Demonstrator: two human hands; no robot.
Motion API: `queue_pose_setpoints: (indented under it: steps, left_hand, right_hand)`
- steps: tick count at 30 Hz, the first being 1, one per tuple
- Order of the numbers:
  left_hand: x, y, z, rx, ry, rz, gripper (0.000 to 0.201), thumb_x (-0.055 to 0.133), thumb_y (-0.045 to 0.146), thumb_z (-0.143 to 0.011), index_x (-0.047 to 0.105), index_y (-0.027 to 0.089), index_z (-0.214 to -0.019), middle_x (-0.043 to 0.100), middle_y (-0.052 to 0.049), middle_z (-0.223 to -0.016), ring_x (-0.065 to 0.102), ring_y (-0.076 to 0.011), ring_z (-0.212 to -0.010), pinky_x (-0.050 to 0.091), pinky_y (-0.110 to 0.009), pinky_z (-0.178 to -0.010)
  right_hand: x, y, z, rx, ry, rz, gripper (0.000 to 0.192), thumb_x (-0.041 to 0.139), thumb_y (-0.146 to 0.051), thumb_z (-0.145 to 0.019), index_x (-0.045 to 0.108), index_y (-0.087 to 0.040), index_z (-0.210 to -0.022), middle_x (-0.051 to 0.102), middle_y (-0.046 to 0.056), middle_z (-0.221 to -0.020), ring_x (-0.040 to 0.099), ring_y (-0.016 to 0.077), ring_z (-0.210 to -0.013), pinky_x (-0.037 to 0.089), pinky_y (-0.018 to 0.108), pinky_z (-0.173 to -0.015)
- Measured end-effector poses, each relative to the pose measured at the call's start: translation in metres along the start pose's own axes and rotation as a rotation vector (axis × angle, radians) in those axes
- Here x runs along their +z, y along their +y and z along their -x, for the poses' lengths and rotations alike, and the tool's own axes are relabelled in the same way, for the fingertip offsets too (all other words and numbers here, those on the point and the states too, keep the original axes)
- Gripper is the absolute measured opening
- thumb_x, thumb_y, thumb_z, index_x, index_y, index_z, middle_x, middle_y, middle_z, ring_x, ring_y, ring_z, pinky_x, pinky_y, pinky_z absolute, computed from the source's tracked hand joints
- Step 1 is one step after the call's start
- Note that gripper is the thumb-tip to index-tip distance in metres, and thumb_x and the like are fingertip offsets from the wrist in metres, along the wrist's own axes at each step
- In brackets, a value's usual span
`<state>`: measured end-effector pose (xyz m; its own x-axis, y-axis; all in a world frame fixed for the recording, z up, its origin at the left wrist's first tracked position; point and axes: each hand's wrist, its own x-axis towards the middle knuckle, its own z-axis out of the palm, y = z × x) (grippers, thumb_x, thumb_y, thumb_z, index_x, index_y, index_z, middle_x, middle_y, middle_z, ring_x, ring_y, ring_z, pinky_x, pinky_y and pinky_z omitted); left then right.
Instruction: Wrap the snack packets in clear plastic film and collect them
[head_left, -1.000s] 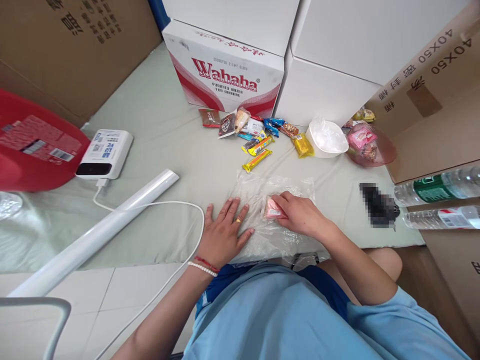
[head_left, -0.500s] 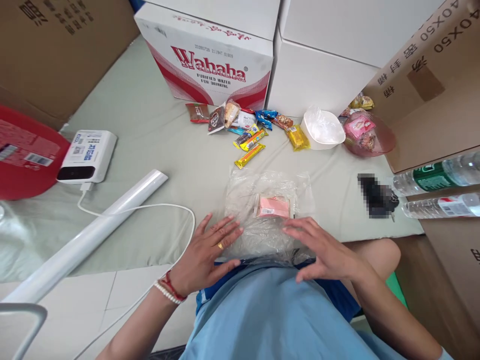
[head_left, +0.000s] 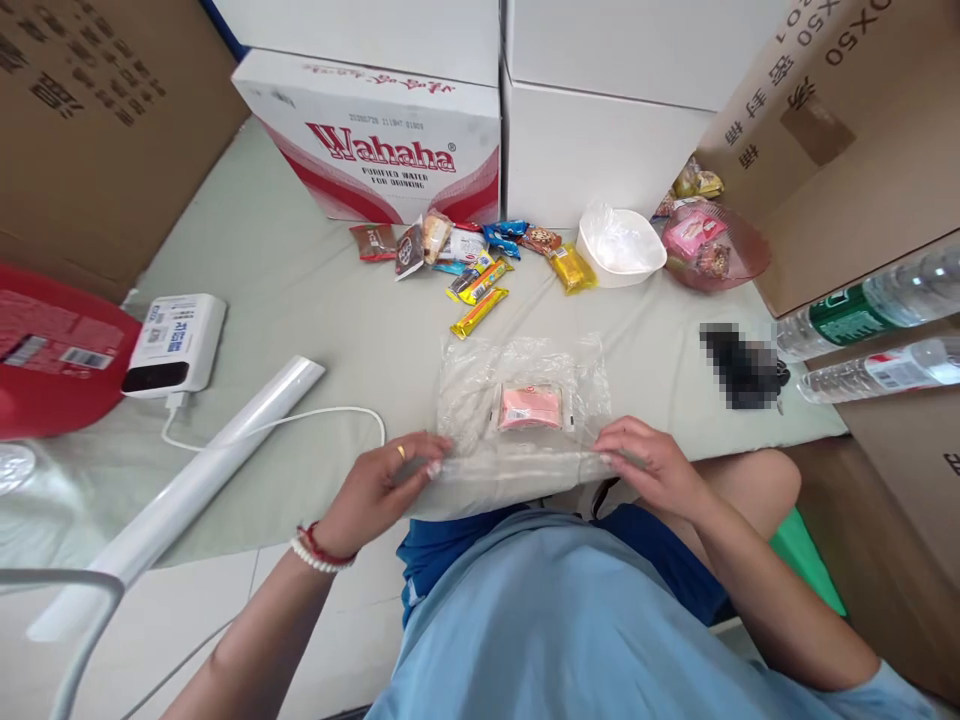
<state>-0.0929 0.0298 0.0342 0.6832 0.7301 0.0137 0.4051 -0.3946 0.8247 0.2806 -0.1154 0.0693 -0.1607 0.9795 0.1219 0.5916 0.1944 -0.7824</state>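
A sheet of clear plastic wrap (head_left: 480, 385) lies on the pale green mat in front of me, with a pink snack packet (head_left: 529, 407) resting on its middle. My left hand (head_left: 386, 482) pinches the near left edge of the wrap. At the near right edge my right hand (head_left: 651, 463) grips the same sheet, which is folded up a little along the front.
A pile of wrapped snacks (head_left: 469, 262) lies below the Wahaha box (head_left: 382, 140). A white bowl (head_left: 621, 247), a pink dish (head_left: 712, 250), two water bottles (head_left: 870, 340), a wrap roll (head_left: 187, 490) and a white power bank (head_left: 176, 343) with cable surround the mat.
My right hand let go of the pink packet and left it on the wrap. Both hands drew back to the near edge and took hold of the sheet.
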Motion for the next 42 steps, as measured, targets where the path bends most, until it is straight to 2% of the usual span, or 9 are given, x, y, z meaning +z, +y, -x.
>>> queue_pose_setpoints:
  steps: [4, 10, 15, 20, 24, 27, 30, 35, 42]
  left_hand:
    - [-0.005, 0.010, -0.037, -0.247, 0.186, 0.038, 0.038, 0.057, 0.058, -0.091, 0.072, 0.023, -0.094, 0.079, -0.007, -0.102, 0.072, -0.0248, -0.097, 0.055, -0.037, -0.092]
    - [0.008, 0.001, -0.081, -0.380, 0.306, -0.163, 0.031, 0.055, 0.051, -0.082, 0.067, 0.023, -0.078, 0.072, -0.005, -0.081, 0.065, -0.0234, -0.077, 0.053, -0.037, -0.079]
    - [0.003, -0.006, -0.087, -0.297, 0.497, -0.265, 0.026, 0.055, 0.041, -0.083, 0.070, 0.020, -0.089, 0.070, -0.013, -0.104, 0.065, -0.0303, -0.102, 0.050, -0.047, -0.098]
    - [-0.002, 0.034, -0.061, -0.057, 0.882, -0.460, 0.022, 0.055, 0.032, -0.094, 0.070, 0.019, -0.103, 0.065, -0.015, -0.108, 0.060, -0.0314, -0.111, 0.044, -0.052, -0.103]
    - [0.034, 0.077, -0.059, 0.250, 0.471, -0.470, 0.025, 0.051, 0.022, -0.098, 0.069, 0.025, -0.115, 0.071, -0.008, -0.107, 0.063, -0.0260, -0.107, 0.047, -0.045, -0.091]
    - [0.069, 0.084, -0.075, 0.246, 0.271, -0.548, 0.031, 0.048, 0.022, -0.101, 0.067, 0.022, -0.125, 0.073, -0.011, -0.118, 0.061, -0.0278, -0.112, 0.044, -0.045, -0.087]
    - [0.089, 0.077, -0.089, 0.204, 0.149, -0.614, 0.026, 0.050, 0.024, -0.102, 0.069, 0.020, -0.119, 0.073, -0.011, -0.114, 0.060, -0.0277, -0.106, 0.042, -0.045, -0.084]
    - [0.094, 0.070, -0.092, 0.197, 0.131, -0.646, 0.022, 0.049, 0.025, -0.103, 0.069, 0.019, -0.111, 0.072, -0.009, -0.108, 0.058, -0.0264, -0.102, 0.039, -0.045, -0.082]
    - [0.101, 0.075, -0.089, 0.148, 0.246, -0.702, 0.022, 0.050, 0.028, -0.104, 0.071, 0.021, -0.101, 0.067, -0.010, -0.099, 0.055, -0.0273, -0.095, 0.039, -0.045, -0.077]
  right_hand:
    - [-0.021, 0.007, -0.032, 0.181, 0.077, -0.087, 0.022, 0.063, -0.040, -0.098, 0.075, -0.022, -0.099, 0.071, 0.006, -0.096, 0.066, 0.0184, -0.089, 0.052, 0.032, -0.083]
    - [-0.019, 0.041, -0.067, 0.474, 0.156, -0.115, 0.033, 0.064, -0.049, -0.088, 0.073, -0.017, -0.092, 0.069, 0.002, -0.079, 0.059, 0.0161, -0.071, 0.046, 0.028, -0.067]
    - [-0.016, 0.052, -0.071, 0.554, 0.054, 0.350, 0.029, 0.059, -0.030, -0.089, 0.073, -0.019, -0.113, 0.072, 0.005, -0.092, 0.063, 0.0195, -0.079, 0.047, 0.032, -0.075]
    - [-0.032, 0.037, -0.093, 0.298, 0.101, 0.664, 0.036, 0.053, -0.030, -0.098, 0.067, -0.016, -0.128, 0.069, 0.013, -0.114, 0.060, 0.0291, -0.109, 0.048, 0.041, -0.096]
    - [-0.020, 0.030, -0.144, 0.156, -0.042, 0.664, 0.045, 0.054, -0.029, -0.099, 0.058, -0.012, -0.141, 0.065, 0.016, -0.132, 0.055, 0.0304, -0.121, 0.043, 0.042, -0.107]
    - [0.002, 0.033, -0.180, 0.184, -0.184, 0.675, 0.060, 0.066, -0.033, -0.094, 0.051, -0.009, -0.147, 0.062, 0.019, -0.136, 0.056, 0.0304, -0.122, 0.043, 0.040, -0.104]
    - [0.014, 0.036, -0.203, 0.287, -0.284, 0.616, 0.054, 0.074, -0.032, -0.088, 0.062, -0.011, -0.136, 0.071, 0.013, -0.112, 0.063, 0.0247, -0.100, 0.046, 0.031, -0.086]
    - [0.002, 0.033, -0.212, 0.226, -0.375, 0.413, 0.011, 0.069, -0.021, -0.087, 0.076, -0.015, -0.092, 0.065, 0.001, -0.080, 0.057, 0.0148, -0.075, 0.040, 0.023, -0.071]
    - [-0.008, 0.000, -0.159, -0.076, -0.342, 0.402, 0.022, 0.057, -0.020, -0.096, 0.076, -0.019, -0.106, 0.063, 0.004, -0.090, 0.060, 0.0163, -0.081, 0.043, 0.025, -0.077]
